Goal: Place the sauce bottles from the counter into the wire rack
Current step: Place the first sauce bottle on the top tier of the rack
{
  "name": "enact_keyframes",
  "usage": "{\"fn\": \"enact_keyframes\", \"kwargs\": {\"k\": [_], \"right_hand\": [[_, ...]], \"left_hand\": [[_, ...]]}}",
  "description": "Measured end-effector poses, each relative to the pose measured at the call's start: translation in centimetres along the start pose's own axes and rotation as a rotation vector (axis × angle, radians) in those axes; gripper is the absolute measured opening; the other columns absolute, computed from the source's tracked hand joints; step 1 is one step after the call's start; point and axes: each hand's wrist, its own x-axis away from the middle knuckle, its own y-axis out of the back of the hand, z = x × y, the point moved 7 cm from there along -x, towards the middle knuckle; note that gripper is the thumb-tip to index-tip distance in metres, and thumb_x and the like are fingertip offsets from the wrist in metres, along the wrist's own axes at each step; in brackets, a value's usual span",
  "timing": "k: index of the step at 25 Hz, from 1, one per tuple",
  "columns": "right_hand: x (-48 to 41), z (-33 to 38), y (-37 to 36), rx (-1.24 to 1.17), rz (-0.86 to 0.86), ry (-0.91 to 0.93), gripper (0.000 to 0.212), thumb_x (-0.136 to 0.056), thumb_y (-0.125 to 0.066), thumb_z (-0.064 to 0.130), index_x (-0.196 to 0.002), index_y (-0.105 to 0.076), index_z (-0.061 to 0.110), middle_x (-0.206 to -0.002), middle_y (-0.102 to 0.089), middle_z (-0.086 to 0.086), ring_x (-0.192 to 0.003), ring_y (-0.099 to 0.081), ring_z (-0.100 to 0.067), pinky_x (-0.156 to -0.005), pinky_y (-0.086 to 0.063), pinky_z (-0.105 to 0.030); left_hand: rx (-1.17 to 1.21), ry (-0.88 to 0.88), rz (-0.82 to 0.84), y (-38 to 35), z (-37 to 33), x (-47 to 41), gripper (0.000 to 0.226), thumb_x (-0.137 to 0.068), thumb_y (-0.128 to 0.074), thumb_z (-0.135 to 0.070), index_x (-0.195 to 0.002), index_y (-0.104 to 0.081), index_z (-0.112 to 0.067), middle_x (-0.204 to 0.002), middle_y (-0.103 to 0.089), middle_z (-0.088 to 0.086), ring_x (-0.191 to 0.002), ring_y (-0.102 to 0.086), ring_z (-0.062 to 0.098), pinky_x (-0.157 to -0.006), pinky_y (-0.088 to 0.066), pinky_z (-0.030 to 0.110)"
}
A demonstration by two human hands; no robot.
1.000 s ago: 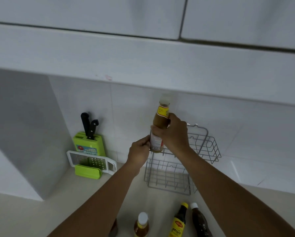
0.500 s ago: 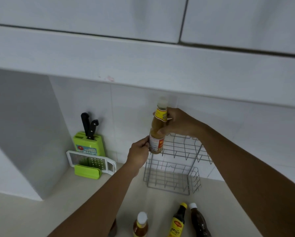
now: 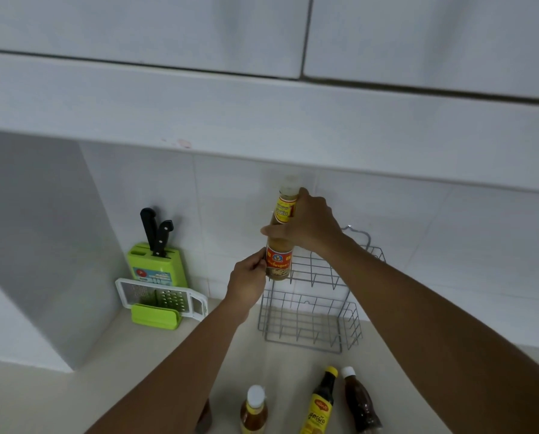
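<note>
A tall sauce bottle [image 3: 279, 261] with a pale cap, yellow neck label and red body label is held upright above the left end of the grey wire rack [image 3: 309, 311]. My right hand [image 3: 309, 223] grips its neck and shoulder. My left hand [image 3: 249, 281] holds its lower body from the left. The two-tier rack stands against the tiled wall and holds nothing. Three bottles stand on the counter near me: an amber one with a white cap [image 3: 253, 411], a dark one with a yellow cap and yellow label [image 3: 320, 402], and a dark brown one with a white cap [image 3: 360, 402].
A green knife block [image 3: 157, 264] with two black-handled knives stands at the left by the wall, with a white grater [image 3: 162, 297] on a green stand in front of it. A wall cabinet [image 3: 262, 114] overhangs the counter. Part of another dark bottle [image 3: 205, 416] shows behind my left forearm.
The bottle has turned in my hands, so its red label now faces me. My right hand shifted from the upper neck down to the shoulder. The bottle stays above the rack's left end.
</note>
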Motion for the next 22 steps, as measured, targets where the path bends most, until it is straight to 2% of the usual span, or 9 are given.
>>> {"fn": "enact_keyframes", "kwargs": {"k": [4,8,12,17,19,20,22], "right_hand": [[0.9,0.0,-0.3,-0.034,0.004,0.000,0.084,-0.055,-0.086,0.060,-0.119,-0.049,0.019,-0.108,-0.064,-0.004,-0.097,-0.067,-0.025,-0.082,-0.061,-0.043],[1.5,0.4,0.2,-0.073,0.008,0.023,0.074,-0.063,-0.089,0.049,-0.120,-0.055,0.016,-0.108,-0.067,-0.002,-0.098,-0.067,-0.021,-0.085,-0.060,-0.039],[1.8,1.2,0.6,-0.070,0.014,0.062,0.061,-0.066,-0.090,0.039,-0.114,-0.062,0.014,-0.104,-0.073,-0.002,-0.096,-0.071,-0.022,-0.084,-0.060,-0.036],[2.1,1.2,0.6,-0.068,0.041,0.047,0.061,-0.069,-0.089,0.043,-0.115,-0.062,0.014,-0.101,-0.069,0.002,-0.095,-0.068,-0.020,-0.083,-0.057,-0.032],[2.0,0.8,0.3,-0.082,0.084,0.021,0.070,-0.065,-0.089,0.050,-0.119,-0.061,0.016,-0.109,-0.071,-0.001,-0.103,-0.069,-0.022,-0.084,-0.057,-0.033],[2.2,0.5,0.3,-0.088,0.127,-0.007,0.081,-0.063,-0.089,0.055,-0.125,-0.057,0.016,-0.116,-0.069,-0.002,-0.108,-0.067,-0.024,-0.086,-0.056,-0.034],[3.2,-0.3,1.0,-0.102,0.189,-0.054,0.106,-0.057,-0.089,0.062,-0.141,-0.044,0.016,-0.130,-0.062,-0.005,-0.117,-0.062,-0.025,-0.089,-0.052,-0.033]], "left_hand": [[-0.037,-0.003,0.005,0.0,-0.1,0.3,0.040,-0.103,-0.040,-0.021,-0.141,-0.051,-0.027,-0.143,-0.057,0.001,-0.118,-0.055,0.015,-0.112,-0.043,0.041],[-0.053,0.016,0.020,0.3,0.1,0.8,0.039,-0.104,-0.043,-0.022,-0.142,-0.051,-0.026,-0.146,-0.054,0.001,-0.131,-0.052,0.023,-0.115,-0.040,0.044],[-0.044,0.036,0.040,0.4,0.3,1.3,0.040,-0.102,-0.044,-0.018,-0.142,-0.051,-0.024,-0.147,-0.053,0.001,-0.135,-0.049,0.023,-0.116,-0.038,0.047],[-0.063,0.039,0.050,0.4,0.1,1.6,0.043,-0.103,-0.042,-0.016,-0.145,-0.046,-0.021,-0.151,-0.048,0.002,-0.138,-0.046,0.023,-0.118,-0.035,0.047],[-0.165,0.111,0.054,0.4,0.5,1.8,0.048,-0.100,-0.041,-0.014,-0.148,-0.041,-0.019,-0.154,-0.043,0.003,-0.139,-0.045,0.024,-0.117,-0.036,0.042],[-0.287,0.180,0.084,0.4,1.0,2.2,0.048,-0.097,-0.040,-0.011,-0.145,-0.045,-0.014,-0.150,-0.047,0.005,-0.133,-0.050,0.025,-0.112,-0.040,0.037],[-0.590,0.291,0.218,-0.2,1.3,3.6,0.029,-0.089,-0.042,-0.010,-0.113,-0.059,-0.007,-0.115,-0.059,0.011,-0.095,-0.061,0.022,-0.084,-0.046,0.030]]}}
